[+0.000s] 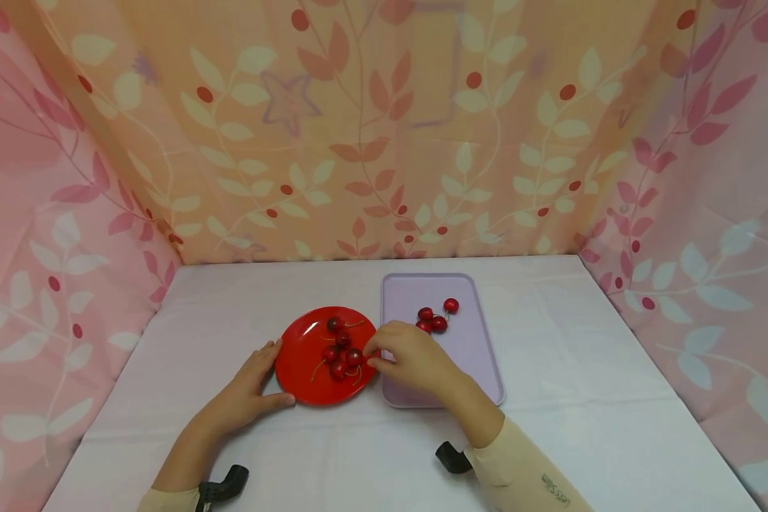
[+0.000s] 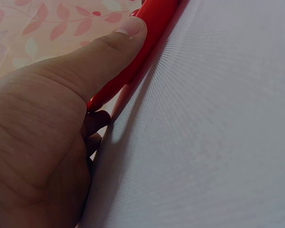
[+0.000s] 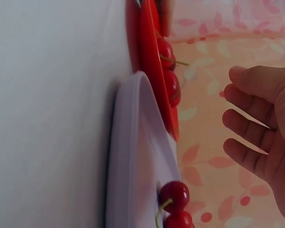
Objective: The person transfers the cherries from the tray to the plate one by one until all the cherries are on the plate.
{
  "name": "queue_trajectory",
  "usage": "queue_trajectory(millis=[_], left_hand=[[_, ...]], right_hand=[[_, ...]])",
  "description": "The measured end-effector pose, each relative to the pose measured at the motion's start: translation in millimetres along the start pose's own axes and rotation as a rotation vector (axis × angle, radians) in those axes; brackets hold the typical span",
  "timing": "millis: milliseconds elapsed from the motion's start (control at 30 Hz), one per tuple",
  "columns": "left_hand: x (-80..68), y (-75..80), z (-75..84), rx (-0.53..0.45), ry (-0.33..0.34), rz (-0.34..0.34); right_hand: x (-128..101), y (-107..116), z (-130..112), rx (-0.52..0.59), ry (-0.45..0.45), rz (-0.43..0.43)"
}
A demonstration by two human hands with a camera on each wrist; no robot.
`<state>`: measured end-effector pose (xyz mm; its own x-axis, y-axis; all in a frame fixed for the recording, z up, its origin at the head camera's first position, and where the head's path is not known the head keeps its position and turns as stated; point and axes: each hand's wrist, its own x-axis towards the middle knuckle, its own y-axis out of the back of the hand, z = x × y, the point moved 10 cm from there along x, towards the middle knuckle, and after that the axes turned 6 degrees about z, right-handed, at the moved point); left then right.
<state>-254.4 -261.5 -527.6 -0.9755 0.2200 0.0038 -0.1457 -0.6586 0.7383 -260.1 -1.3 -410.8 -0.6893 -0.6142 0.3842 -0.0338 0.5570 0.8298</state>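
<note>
Several dark red cherries with stems lie in a group on a red plate. At the plate's left side, my left hand touches the rim with thumb and fingers spread apart; in the left wrist view the thumb lies along the rim. My right hand hovers over the plate's right edge and the lilac tray, close to the cherries. The right wrist view shows its fingers apart and loosely bent, with nothing between them. More cherries sit in the tray.
The lilac tray stands right beside the plate on a white cloth-covered table. Patterned curtains enclose the back and both sides. Dark wrist mounts stick out near both sleeves.
</note>
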Motion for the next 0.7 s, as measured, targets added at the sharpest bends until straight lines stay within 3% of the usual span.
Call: queue_trajectory(millis=[467,700], left_hand=[[-0.7,1.2,0.8,-0.005,-0.021,0.010],[-1.2,1.5,2.2,0.002,-0.027,0.014]], right_hand=[[-26,38,22,-0.075,0.004,0.104],[-40,47,44,-0.067,-0.052,0.120]])
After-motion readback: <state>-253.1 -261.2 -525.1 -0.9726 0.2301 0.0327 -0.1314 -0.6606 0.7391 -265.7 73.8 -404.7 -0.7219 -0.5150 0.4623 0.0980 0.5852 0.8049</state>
